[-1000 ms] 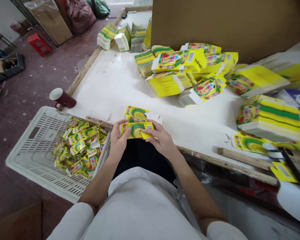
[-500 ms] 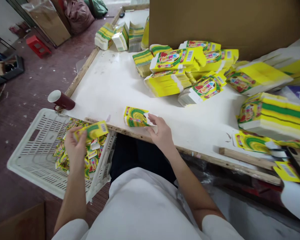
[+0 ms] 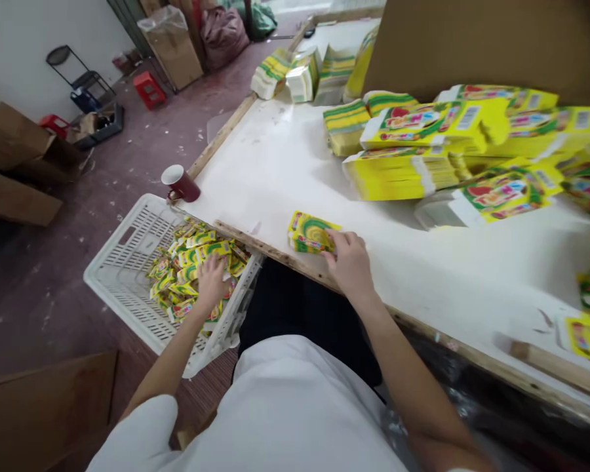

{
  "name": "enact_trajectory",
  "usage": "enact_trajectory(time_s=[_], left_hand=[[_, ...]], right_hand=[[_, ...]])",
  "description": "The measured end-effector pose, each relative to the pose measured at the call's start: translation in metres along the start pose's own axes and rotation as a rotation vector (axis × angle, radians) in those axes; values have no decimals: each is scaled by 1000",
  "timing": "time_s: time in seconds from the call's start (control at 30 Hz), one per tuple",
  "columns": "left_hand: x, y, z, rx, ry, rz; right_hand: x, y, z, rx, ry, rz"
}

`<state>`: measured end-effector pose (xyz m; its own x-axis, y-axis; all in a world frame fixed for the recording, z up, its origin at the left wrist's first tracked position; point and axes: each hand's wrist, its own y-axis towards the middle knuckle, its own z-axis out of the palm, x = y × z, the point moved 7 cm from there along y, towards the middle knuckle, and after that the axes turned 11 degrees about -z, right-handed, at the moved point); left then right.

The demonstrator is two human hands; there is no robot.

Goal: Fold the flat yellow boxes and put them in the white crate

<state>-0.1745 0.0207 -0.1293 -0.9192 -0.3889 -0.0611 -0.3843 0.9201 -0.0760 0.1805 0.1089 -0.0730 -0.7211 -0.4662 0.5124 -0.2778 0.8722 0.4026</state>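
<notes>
Laying the left hand (image 3: 211,283) palm-down on the heap of little folded boxes (image 3: 189,259) in the white crate (image 3: 128,229) just left of the knees, with fingers loose and apart, clamping nothing as far as showing. Setting the right hand (image 3: 351,262) against the small stack of flat cartons (image 3: 309,233) sitting right at the near edge of the bench (image 3: 285,164), curling fingertips onto its right end. Honestly not managing to tell whether pinching it or just touching.

Worrying a bit about nudging that stack nearer and tipping it off the edge into the lap, or dragging up several cartons at once. Also eyeing the red mug (image 3: 181,183) at the bench corner just beside the crate rim, and picturing a stray elbow knocking it off. Further back, spotting big messy stacks of yellow cartons (image 3: 403,174) leaning on each other, possibly sliding with any bump to the bench.
</notes>
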Motion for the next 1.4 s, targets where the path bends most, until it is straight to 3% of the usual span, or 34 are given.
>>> enact_trajectory(time_s=[0.1, 0.23, 0.3, 0.43, 0.53, 0.77, 0.9, 1.0, 1.1, 1.23, 1.27, 1.33, 1.4], left_hand=[[-13, -4, 42, 201, 123, 127], [18, 15, 55, 230, 162, 28], [46, 36, 46, 217, 174, -71], [110, 76, 7, 147, 186, -355], [138, 84, -12, 111, 160, -513], [126, 43, 11, 110, -87, -542], [114, 34, -13, -32, -291, -507], [83, 38, -49, -160, -505, -350], [18, 35, -69, -138, -738, -92], [-107, 1, -63, 103, -980, 256], [-140, -10, -59, 227, -1159, 329], [-192, -28, -55, 384, -1435, 345], [-227, -40, -55, 457, -1647, 291]], right_hand=[[3, -1, -4, -20, 23, -20], [3, -5, -13, -66, 72, -17], [2, -8, -18, -80, 83, -6], [0, -14, -24, -102, 100, 4], [-2, -17, -27, -113, 124, 9], [-4, -21, -26, -117, 164, 33], [-1, -23, -26, -119, 205, 32], [5, -23, -29, -145, 254, 37], [19, -20, -32, -149, 308, 20], [42, -19, -38, -150, 381, -17], [48, -20, -39, -146, 393, -29], [57, -23, -41, -127, 412, -58], [63, -27, -42, -120, 422, -74]])
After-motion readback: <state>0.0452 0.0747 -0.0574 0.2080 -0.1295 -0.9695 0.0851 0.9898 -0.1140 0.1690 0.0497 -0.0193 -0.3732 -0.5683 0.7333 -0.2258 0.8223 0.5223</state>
